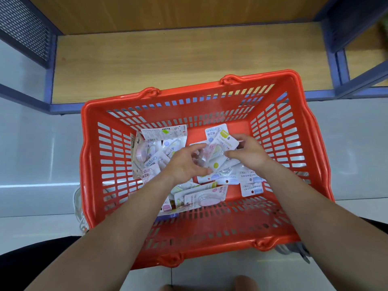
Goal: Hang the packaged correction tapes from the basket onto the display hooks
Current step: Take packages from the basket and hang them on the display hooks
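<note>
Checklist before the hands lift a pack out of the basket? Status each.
1. Left hand pinches the green-dot pack: ok.
2. Right hand pinches the top pack: ok.
3. One pack per hand: cannot tell, cards overlap.
4. Hang holes free: cannot tell.
5. Display hooks in view: not ok, only the shelf shows.
6. Space above the basket rim open: ok.
</note>
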`<state>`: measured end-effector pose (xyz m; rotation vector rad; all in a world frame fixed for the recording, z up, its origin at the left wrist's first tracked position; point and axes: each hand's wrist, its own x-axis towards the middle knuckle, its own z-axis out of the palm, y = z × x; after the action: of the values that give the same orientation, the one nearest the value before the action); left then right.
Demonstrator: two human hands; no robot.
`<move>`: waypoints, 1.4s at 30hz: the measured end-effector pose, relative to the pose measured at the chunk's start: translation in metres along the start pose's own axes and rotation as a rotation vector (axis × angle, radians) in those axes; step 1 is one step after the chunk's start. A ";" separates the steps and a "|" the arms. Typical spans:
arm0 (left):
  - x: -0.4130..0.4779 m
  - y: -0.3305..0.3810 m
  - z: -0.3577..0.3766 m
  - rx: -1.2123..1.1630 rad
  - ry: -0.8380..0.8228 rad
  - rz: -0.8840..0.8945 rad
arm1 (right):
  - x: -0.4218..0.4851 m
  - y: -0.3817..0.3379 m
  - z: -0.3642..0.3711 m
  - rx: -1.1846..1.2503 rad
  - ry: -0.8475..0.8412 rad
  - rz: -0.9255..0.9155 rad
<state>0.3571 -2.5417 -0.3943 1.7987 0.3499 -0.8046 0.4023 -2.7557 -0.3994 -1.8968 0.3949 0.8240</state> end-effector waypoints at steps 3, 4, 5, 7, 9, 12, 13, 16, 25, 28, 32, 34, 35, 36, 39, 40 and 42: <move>0.002 -0.004 0.008 0.037 -0.017 0.017 | -0.003 0.004 -0.002 0.101 -0.018 0.072; 0.003 -0.006 0.008 0.044 -0.016 0.020 | -0.004 0.005 -0.002 0.159 -0.013 0.099; 0.004 -0.008 0.008 0.041 -0.015 0.024 | -0.007 0.003 -0.003 0.213 -0.006 0.117; 0.007 -0.011 0.010 0.047 0.000 0.040 | -0.014 -0.001 -0.003 0.241 -0.003 0.123; 0.007 -0.013 0.013 0.050 0.026 0.049 | -0.020 -0.004 0.000 0.157 -0.039 0.096; 0.004 -0.013 0.025 0.001 0.110 0.022 | -0.024 -0.006 0.005 0.044 -0.089 0.055; 0.004 -0.013 0.028 0.008 0.131 0.005 | -0.025 -0.007 0.005 0.033 -0.099 0.044; 0.008 -0.017 0.035 0.045 0.168 -0.011 | -0.023 -0.006 0.005 0.015 -0.100 0.026; 0.020 -0.024 0.043 0.160 0.207 -0.069 | -0.013 0.005 0.002 -0.033 -0.041 -0.023; 0.020 -0.023 0.043 0.117 0.250 -0.080 | -0.011 0.004 0.001 0.019 0.025 -0.073; 0.021 -0.021 0.034 -0.011 0.271 -0.146 | -0.009 0.010 -0.002 0.004 0.097 -0.107; 0.023 -0.022 0.029 -0.028 0.251 -0.149 | -0.010 0.012 -0.002 -0.003 0.067 -0.095; 0.023 -0.021 0.027 -0.040 0.242 -0.147 | -0.011 0.012 -0.001 -0.001 0.050 -0.087; 0.023 -0.022 0.026 -0.062 0.235 -0.145 | -0.012 0.012 -0.001 -0.006 0.034 -0.080; 0.024 -0.021 0.029 -0.146 0.244 -0.125 | -0.014 0.014 0.002 -0.068 -0.021 -0.080; 0.024 -0.020 0.030 -0.172 0.238 -0.108 | -0.014 0.015 0.003 -0.088 -0.042 -0.082; 0.024 -0.018 0.033 -0.233 0.249 -0.085 | -0.014 0.018 0.005 -0.092 -0.071 -0.084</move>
<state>0.3526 -2.5684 -0.4298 1.6739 0.6600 -0.5715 0.3803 -2.7607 -0.4029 -1.9491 0.2358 0.8633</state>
